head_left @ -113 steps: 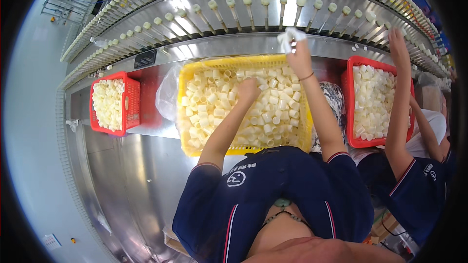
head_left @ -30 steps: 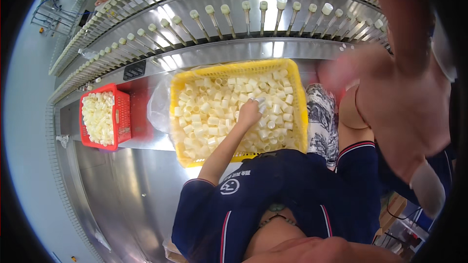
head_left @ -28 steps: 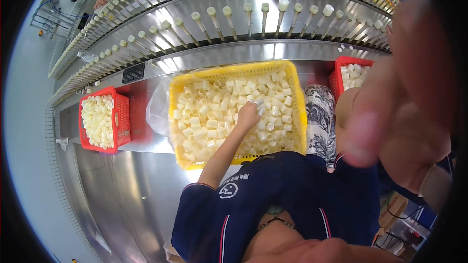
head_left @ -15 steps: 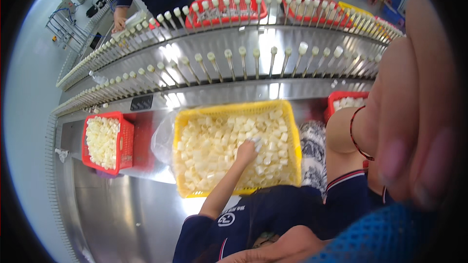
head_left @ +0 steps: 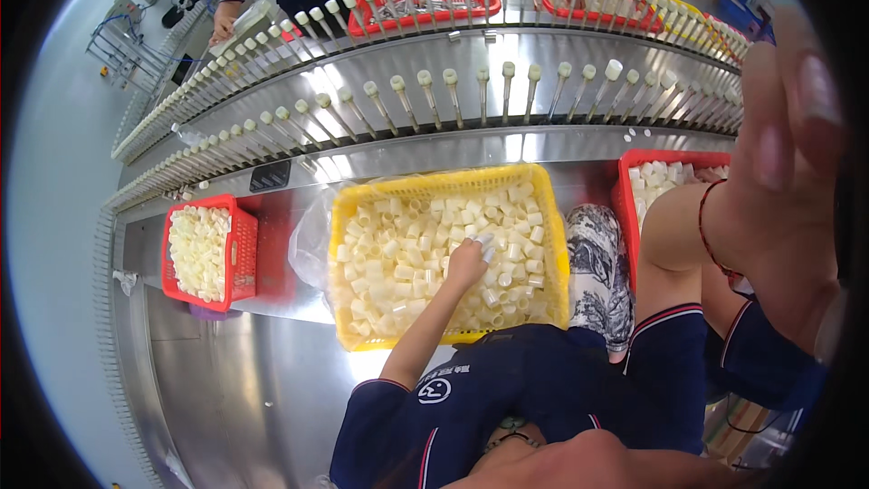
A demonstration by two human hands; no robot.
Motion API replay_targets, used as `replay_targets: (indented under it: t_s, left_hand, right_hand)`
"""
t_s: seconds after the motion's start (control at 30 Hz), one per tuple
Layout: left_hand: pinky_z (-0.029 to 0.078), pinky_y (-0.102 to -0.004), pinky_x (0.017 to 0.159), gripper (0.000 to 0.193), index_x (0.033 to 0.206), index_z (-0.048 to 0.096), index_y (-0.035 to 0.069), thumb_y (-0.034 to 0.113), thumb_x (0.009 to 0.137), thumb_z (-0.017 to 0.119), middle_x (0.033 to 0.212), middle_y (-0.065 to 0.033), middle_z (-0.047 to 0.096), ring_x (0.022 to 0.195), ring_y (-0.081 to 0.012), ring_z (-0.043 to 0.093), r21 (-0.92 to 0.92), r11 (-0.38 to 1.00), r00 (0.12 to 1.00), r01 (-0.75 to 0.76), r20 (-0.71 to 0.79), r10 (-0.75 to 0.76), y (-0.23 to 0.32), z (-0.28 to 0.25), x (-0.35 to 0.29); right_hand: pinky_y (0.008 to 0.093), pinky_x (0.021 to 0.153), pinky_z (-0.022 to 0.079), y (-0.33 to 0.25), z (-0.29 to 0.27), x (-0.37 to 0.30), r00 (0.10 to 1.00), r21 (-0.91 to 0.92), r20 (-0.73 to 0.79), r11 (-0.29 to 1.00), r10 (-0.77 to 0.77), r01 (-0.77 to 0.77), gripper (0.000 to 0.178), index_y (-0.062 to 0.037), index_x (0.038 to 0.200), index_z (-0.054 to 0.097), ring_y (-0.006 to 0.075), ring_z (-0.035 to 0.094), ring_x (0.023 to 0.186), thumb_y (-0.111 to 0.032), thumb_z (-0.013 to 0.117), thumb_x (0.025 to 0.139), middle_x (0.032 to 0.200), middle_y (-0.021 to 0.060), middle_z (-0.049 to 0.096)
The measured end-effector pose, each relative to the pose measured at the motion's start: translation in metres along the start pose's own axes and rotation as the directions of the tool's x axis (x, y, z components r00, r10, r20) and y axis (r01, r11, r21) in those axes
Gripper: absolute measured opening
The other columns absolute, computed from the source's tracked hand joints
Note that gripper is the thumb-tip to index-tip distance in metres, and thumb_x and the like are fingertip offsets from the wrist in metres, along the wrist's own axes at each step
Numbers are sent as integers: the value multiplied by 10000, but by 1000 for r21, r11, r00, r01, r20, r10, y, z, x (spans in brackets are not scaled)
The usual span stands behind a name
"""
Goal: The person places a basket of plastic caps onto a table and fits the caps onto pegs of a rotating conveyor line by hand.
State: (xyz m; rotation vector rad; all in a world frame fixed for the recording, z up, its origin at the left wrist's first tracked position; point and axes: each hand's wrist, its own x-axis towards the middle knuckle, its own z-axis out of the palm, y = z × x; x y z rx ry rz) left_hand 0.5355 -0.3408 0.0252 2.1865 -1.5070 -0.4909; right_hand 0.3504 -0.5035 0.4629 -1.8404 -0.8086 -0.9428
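A yellow basket (head_left: 559,258), lined with clear plastic and filled with short, hollow, off-white plastic caps (head_left: 398,263), lies in front of me. Reaching into its right half, my left hand (head_left: 466,263) has white-covered fingertips drawn together among the caps. Whether a cap is pinched there is too small to tell. My right hand (head_left: 778,145) is raised very close to the camera at the right, with a thin red-and-black cord round its wrist. Its bent fingers are apart, and nothing shows in them.
Beyond the basket run two rows of upright metal pins (head_left: 507,95) topped with caps. Red baskets of caps stand at left (head_left: 240,249) and right (head_left: 626,195); another person's hand (head_left: 708,175) is at the right one. Patterned fabric (head_left: 597,263) borders the yellow basket. Two people work across the pins.
My right hand has shifted and its fingers now point upward instead of hanging down. A blue mesh thing at the lower right has left the view. My left hand stays in the yellow basket.
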Motion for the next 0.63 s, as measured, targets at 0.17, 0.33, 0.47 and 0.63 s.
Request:
replay_targets:
  t_s: [0.17, 0.33, 0.47, 0.63]
  left_hand:
    - [460, -385, 750, 324, 1084, 563, 130, 193, 766, 584, 957, -186, 559, 844, -331, 559, -54, 994, 995, 100, 8, -99, 11, -10, 2]
    - [439, -344, 812, 281, 1002, 594, 104, 130, 726, 639, 949, -153, 583, 885, -312, 560, -359, 925, 906, -127, -421, -39, -9, -12, 2]
    - [445, -309, 800, 199, 912, 600, 47, 90, 727, 660, 944, -112, 605, 907, -257, 569, -488, 838, 778, -245, -614, -131, -16, -48, 32]
    - [462, -299, 805, 265, 1015, 551, 45, 54, 763, 635, 1163, -124, 510, 949, -270, 555, -406, 781, 477, -475, -864, -160, -1, -137, 106]
  right_hand:
    - [507, 880, 383, 22, 7, -5, 956, -245, 288, 961, -55, 129, 611, -193, 1279, 382, 508, 229, 1199, -479, 546, 764, 1312, 106, 374]
    - [322, 655, 453, 174, 118, -143, 699, -333, -628, 695, 341, -637, 185, -36, 879, 576, 198, 553, 749, -177, 580, 759, 807, 85, 573]
    - [411, 675, 454, 257, 155, -294, 479, -833, -228, 85, 847, -547, 171, -32, 827, 571, 297, 564, 782, -181, 554, 745, 812, 136, 569]
    - [380, 763, 444, 295, 184, -357, 561, -930, -324, -146, 762, -338, 240, -43, 882, 573, 333, 538, 883, -205, 594, 706, 887, 157, 569]
